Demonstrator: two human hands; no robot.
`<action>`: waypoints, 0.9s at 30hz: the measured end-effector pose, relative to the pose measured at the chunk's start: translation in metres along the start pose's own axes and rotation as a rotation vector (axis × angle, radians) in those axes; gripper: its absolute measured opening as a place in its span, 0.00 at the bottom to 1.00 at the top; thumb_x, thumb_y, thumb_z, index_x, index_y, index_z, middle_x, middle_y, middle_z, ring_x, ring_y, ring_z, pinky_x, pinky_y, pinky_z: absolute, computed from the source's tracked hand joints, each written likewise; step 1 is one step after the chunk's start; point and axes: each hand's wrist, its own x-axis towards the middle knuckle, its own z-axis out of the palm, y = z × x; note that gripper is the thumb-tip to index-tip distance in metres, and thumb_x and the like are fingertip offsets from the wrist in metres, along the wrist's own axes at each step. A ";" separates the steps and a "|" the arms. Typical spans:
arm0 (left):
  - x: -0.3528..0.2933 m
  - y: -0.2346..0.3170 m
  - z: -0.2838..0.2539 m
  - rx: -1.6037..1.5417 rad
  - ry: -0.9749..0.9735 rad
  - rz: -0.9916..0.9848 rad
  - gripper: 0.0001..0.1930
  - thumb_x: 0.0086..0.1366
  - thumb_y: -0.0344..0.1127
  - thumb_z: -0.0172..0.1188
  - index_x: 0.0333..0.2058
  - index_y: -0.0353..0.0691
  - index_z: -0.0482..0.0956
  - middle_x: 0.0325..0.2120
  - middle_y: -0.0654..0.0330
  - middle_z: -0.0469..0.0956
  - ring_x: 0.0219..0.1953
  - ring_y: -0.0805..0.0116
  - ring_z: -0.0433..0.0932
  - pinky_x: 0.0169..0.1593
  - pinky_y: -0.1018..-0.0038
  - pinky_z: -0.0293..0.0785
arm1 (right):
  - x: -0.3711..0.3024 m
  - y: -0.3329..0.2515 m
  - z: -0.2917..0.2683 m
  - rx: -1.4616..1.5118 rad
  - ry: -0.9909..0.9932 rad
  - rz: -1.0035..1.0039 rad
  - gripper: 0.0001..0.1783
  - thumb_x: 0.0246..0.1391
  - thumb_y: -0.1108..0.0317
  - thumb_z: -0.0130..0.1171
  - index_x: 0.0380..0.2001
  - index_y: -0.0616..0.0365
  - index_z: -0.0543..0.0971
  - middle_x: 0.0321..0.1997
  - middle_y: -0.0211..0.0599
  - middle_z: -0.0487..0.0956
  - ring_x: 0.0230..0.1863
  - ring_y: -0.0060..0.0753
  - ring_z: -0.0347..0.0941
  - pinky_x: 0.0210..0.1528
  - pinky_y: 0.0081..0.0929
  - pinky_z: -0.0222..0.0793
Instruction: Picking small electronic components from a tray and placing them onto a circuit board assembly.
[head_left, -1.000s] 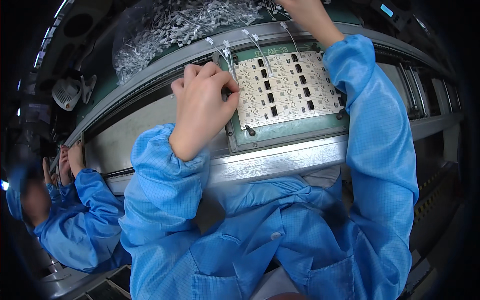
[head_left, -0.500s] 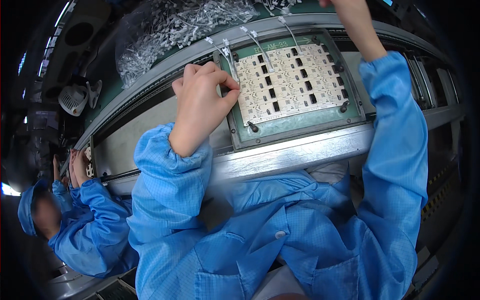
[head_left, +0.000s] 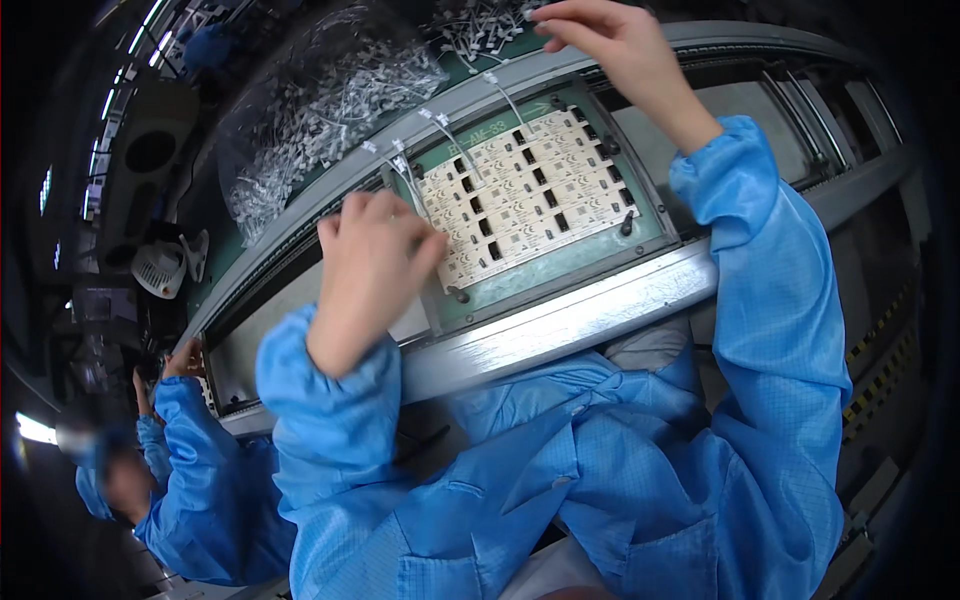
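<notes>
My left hand (head_left: 375, 265), smeared by motion, is curled with thumb and fingertips drawn together at the left edge of a white circuit board panel (head_left: 535, 195). Whatever those fingers hold, if anything, is hidden. Black connectors stand in rows on the panel, which sits in a green fixture (head_left: 560, 262). Several short white cables (head_left: 459, 146) reach from the panel over the fixture's far edge. Beyond that edge my right hand (head_left: 615, 55) has its fingers stretched and apart, their tips beside a loose pile of white cables (head_left: 485, 30).
A clear plastic bag (head_left: 330, 110) full of white cables lies beyond the rail at the far left. The metal conveyor rail (head_left: 570, 315) runs along the near side. A white fan-like device (head_left: 160, 268) stands at left. Another person in blue (head_left: 215, 500) works at lower left.
My right hand has moved left toward the loose cables. My left hand has drawn slightly back and down from the cable ends. The panel and fixture appear farther left in the picture.
</notes>
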 end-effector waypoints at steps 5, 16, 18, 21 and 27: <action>0.128 -0.019 0.018 -0.212 0.156 0.066 0.09 0.59 0.37 0.59 0.35 0.41 0.83 0.32 0.51 0.83 0.36 0.49 0.81 0.40 0.57 0.77 | -0.010 0.005 0.003 -0.544 -0.112 -0.383 0.07 0.60 0.72 0.57 0.40 0.60 0.80 0.36 0.40 0.84 0.36 0.40 0.82 0.37 0.27 0.76; 0.203 -0.049 0.061 -0.290 0.140 0.184 0.10 0.57 0.32 0.60 0.37 0.39 0.83 0.33 0.49 0.83 0.38 0.48 0.82 0.43 0.61 0.78 | -0.020 -0.009 0.016 -0.660 -0.060 -0.445 0.13 0.59 0.68 0.59 0.47 0.51 0.81 0.33 0.39 0.84 0.32 0.42 0.81 0.35 0.31 0.76; 0.198 -0.045 0.056 -0.290 0.183 0.209 0.09 0.59 0.33 0.60 0.37 0.37 0.82 0.32 0.49 0.83 0.36 0.50 0.82 0.42 0.62 0.78 | -0.019 0.003 0.015 -0.719 -0.065 -0.454 0.13 0.58 0.67 0.60 0.47 0.48 0.83 0.33 0.37 0.85 0.32 0.39 0.81 0.35 0.29 0.76; 0.184 -0.058 0.043 -0.860 0.295 0.031 0.10 0.69 0.37 0.56 0.41 0.36 0.79 0.34 0.54 0.84 0.40 0.63 0.84 0.42 0.70 0.77 | -0.016 0.002 0.019 -0.713 -0.138 -0.299 0.10 0.58 0.66 0.60 0.42 0.51 0.85 0.35 0.36 0.85 0.34 0.34 0.83 0.38 0.25 0.76; 0.090 -0.042 0.005 -1.645 0.211 -0.295 0.12 0.71 0.39 0.54 0.47 0.38 0.74 0.44 0.54 0.81 0.49 0.60 0.81 0.53 0.70 0.73 | -0.023 -0.004 0.017 -0.214 -0.258 0.001 0.11 0.60 0.70 0.60 0.43 0.63 0.83 0.41 0.36 0.85 0.44 0.25 0.81 0.50 0.21 0.75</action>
